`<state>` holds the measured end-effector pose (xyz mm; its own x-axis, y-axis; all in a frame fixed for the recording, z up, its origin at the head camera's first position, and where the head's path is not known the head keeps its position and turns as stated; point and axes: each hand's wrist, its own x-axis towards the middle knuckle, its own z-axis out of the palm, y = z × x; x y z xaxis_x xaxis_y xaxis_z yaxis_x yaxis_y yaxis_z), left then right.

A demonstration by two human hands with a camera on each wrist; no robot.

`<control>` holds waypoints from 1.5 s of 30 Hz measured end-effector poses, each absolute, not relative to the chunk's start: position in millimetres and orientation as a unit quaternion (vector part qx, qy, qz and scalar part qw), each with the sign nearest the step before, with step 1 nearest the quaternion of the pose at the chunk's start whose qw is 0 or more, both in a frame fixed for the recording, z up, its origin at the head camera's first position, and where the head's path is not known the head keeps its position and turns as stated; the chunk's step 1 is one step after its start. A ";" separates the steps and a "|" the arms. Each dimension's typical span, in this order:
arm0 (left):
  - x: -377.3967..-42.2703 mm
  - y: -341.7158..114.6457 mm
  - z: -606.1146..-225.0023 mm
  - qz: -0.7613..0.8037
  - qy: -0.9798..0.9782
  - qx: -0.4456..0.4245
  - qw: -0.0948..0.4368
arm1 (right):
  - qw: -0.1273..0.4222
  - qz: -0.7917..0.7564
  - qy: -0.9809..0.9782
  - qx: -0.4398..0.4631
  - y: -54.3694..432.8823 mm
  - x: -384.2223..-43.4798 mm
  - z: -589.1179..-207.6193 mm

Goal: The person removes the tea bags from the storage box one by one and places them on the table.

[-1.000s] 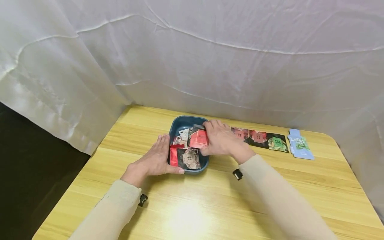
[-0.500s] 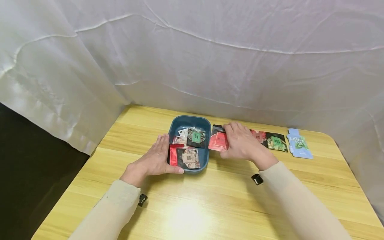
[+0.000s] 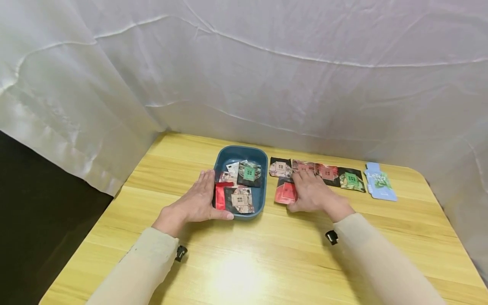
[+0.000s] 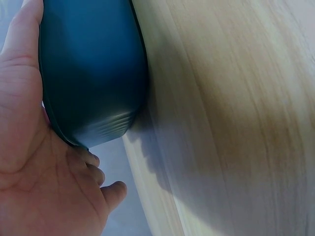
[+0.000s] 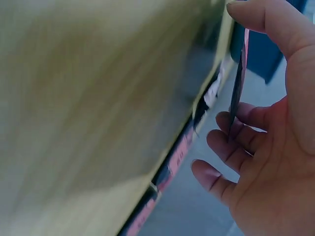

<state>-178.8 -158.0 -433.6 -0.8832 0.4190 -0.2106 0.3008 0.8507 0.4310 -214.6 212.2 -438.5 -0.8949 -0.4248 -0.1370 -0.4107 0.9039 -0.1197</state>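
A dark blue plastic bin (image 3: 264,186) stands on the table with several flat sachets inside, among them a black-and-green sachet (image 3: 249,173), a black-and-beige one (image 3: 240,200) and a red strip (image 3: 221,195). My left hand (image 3: 192,203) rests against the bin's left side, fingers straight, thumb along the near rim; the left wrist view shows the palm beside the bin wall (image 4: 98,64). Right of the bin, my right hand (image 3: 312,192) pinches a red-and-black sachet (image 3: 285,192) between thumb and fingers. In the right wrist view, that sachet (image 5: 238,83) appears edge-on.
Behind the right hand runs a row of sachets: a black-and-pale one (image 3: 280,167), two reddish ones (image 3: 303,166), (image 3: 328,174) and a black-and-green one (image 3: 352,179). A light blue packet (image 3: 381,183) ends the row. A white curtain (image 3: 286,93) hangs behind the wooden table (image 3: 267,258).
The right hand has lifted the red sachet out of the bin and carried it right, then toward the near side of the row. The green sachet in the bin became visible. The left hand stayed put.
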 end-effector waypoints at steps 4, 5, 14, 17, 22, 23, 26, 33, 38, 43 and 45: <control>-179.1 -157.1 -434.7 0.200 0.950 0.188 0.150 | 0.099 -0.064 0.969 -0.216 204.8 -214.3 -446.0; -179.0 -157.0 -434.9 0.200 0.950 0.186 0.151 | 0.100 -0.066 0.969 -0.218 203.5 -214.2 -446.9; -177.9 -156.2 -435.8 0.208 0.949 0.174 0.160 | 0.100 -0.061 0.965 -0.233 199.1 -221.9 -449.7; -177.6 -156.1 -435.9 0.208 0.949 0.172 0.160 | 0.100 -0.059 0.966 -0.232 197.6 -224.1 -448.9; -177.6 -155.8 -435.5 0.212 0.949 0.169 0.161 | 0.106 -0.057 0.968 -0.219 196.0 -224.7 -447.2; -177.6 -155.8 -435.3 0.213 0.949 0.169 0.161 | 0.104 -0.056 0.969 -0.219 195.9 -224.6 -447.2; -177.7 -155.8 -434.8 0.211 0.949 0.169 0.161 | 0.095 -0.055 0.969 -0.222 196.1 -225.0 -447.6; -178.3 -155.8 -434.0 0.210 0.949 0.167 0.162 | 0.081 -0.057 0.969 -0.228 198.4 -225.8 -446.7; -178.4 -155.8 -433.4 0.211 0.949 0.165 0.165 | 0.079 -0.061 0.969 -0.224 195.8 -227.2 -440.3; -178.1 -156.4 -432.9 0.204 0.951 0.165 0.165 | 0.035 -0.062 0.968 -0.239 181.7 -227.3 -425.0; -178.0 -156.7 -432.7 0.202 0.951 0.167 0.164 | 0.013 -0.057 0.968 -0.245 171.7 -225.9 -417.3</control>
